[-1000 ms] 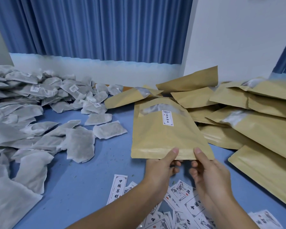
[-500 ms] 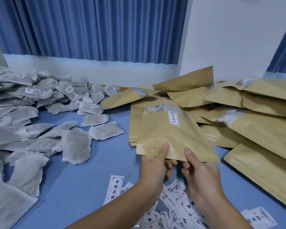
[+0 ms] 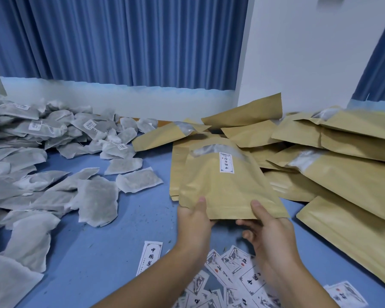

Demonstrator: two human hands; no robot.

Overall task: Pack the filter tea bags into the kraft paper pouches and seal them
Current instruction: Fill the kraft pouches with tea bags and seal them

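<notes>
The left hand [image 3: 192, 221] and right hand [image 3: 269, 236] pinch the kraft pouch [image 3: 222, 190] by its near edge, its length pointing away, with the tea bags [image 3: 98, 196] lying leftward.

Left of the left hand [image 3: 193, 221], a stretch of bare blue table [image 3: 129, 230] lies open from the near edge, and a hand could pass there. It narrows farther away. Beyond it to the left, the tea bags [image 3: 96, 196] cover the surface in a loose heap. Just right of the right hand [image 3: 273, 238], the pile of pouches [image 3: 347, 181] bars the way. Beneath both hands, loose labels [image 3: 233, 272] lie scattered. Past the held pouch [image 3: 227, 192], more pouches crowd the table up to the wall [image 3: 298, 63].
</notes>
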